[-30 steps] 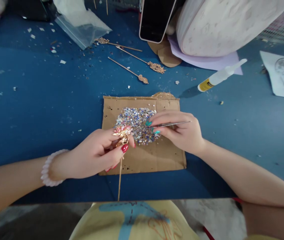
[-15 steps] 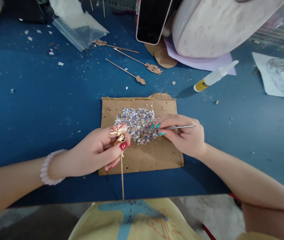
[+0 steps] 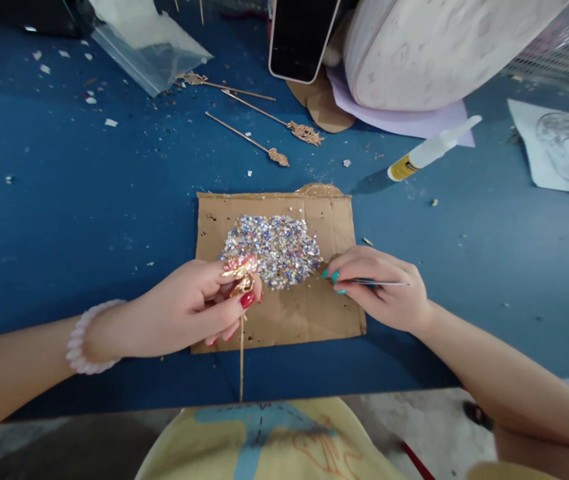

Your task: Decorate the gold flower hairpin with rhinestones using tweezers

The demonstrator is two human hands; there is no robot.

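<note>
My left hand (image 3: 189,313) is closed round a gold hair stick (image 3: 241,280) with a pink flower-shaped head, held over the lower left of a brown cardboard sheet (image 3: 289,320); its long pin points down toward me. My right hand (image 3: 384,290) pinches thin metal tweezers (image 3: 379,283), tips pointing left at the right edge of a heap of small sparkling rhinestones (image 3: 271,248) piled on the cardboard.
Three more gold hair sticks (image 3: 259,127) lie on the blue table (image 3: 64,200) behind the cardboard. A white glue bottle (image 3: 429,150) lies to the right, a phone (image 3: 301,37), a pale bag (image 3: 429,53), a plastic bag (image 3: 149,40) and a printed sheet (image 3: 559,147) at the back.
My right hand with the tweezers has drawn back to the right and down, off the rhinestone heap. My left hand has hardly moved.
</note>
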